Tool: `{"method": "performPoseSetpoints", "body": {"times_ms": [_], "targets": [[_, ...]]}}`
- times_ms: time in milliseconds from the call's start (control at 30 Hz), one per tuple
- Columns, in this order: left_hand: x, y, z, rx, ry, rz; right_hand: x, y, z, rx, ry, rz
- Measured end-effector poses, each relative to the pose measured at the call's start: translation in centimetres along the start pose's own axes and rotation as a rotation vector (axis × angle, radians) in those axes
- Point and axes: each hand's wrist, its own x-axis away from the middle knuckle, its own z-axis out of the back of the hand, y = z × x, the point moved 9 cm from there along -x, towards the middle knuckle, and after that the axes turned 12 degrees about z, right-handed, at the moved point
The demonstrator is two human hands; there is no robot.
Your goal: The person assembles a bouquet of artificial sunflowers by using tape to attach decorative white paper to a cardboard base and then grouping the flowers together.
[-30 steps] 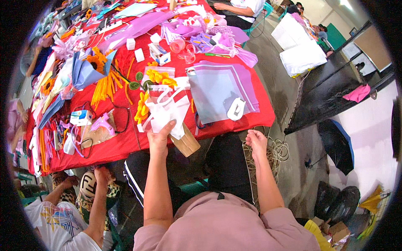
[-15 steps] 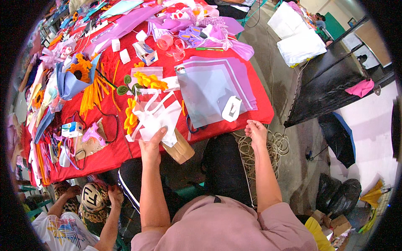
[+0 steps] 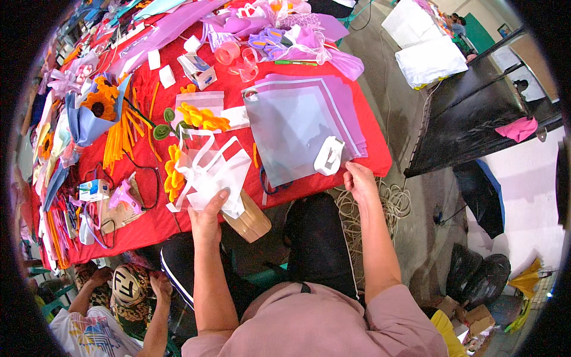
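My left hand [image 3: 207, 218] is closed on a white translucent wrapping sheet [image 3: 221, 171], its thumb pressed on the lower part. White strips stand up from the sheet, and orange fuzzy flowers [image 3: 173, 174] lie beside it. Under the sheet, a brown flat piece [image 3: 252, 221] sticks out past the table edge. Beside the table's right front corner, my right hand [image 3: 360, 177] is raised with thumb and forefinger pinched; anything between them is too small to make out. Close to those fingertips, a white tape dispenser [image 3: 329, 156] rests on a stack of grey and purple wrapping sheets [image 3: 291, 131].
Flower bouquets [image 3: 98, 107], orange stems and a pink glue gun [image 3: 126, 196] crowd the left of the red-covered table [image 3: 143, 232]. A small open box [image 3: 196, 68] and purple wraps lie farther back. Another person [image 3: 113, 303] sits at lower left. Coiled rope [image 3: 392, 205] lies on the floor.
My right hand has shifted slightly left and up, nearer the tape dispenser. My left hand and the white sheet appear a little farther left and lower. The view has shifted slightly.
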Motion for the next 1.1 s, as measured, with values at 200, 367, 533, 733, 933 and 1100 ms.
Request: {"method": "performPoseSetpoints", "body": {"times_ms": [200,367,533,733,933,1100], "targets": [[0.2,0.5,-0.5,-0.003,-0.013,-0.024,0.1,-1.2,0.1,-0.133,0.051,0.052],[0.2,0.6,-0.3,-0.017,-0.009,-0.042,1.5,-1.5,0.8,0.229,0.131,0.142],[0.4,0.8,-0.8,-0.014,-0.019,-0.047,2.5,-0.8,0.8,0.574,0.008,0.471],[0.2,0.4,-0.4,-0.010,-0.001,-0.003,2.7,-1.3,-0.4,0.736,0.060,0.525],[0.0,0.1,0.3,-0.001,0.025,-0.009,2.8,-2.9,-1.4,0.860,0.073,0.649],[0.2,0.6,-0.6,0.005,-0.031,-0.013,2.2,-2.2,-0.8,0.711,0.011,0.536]]}}
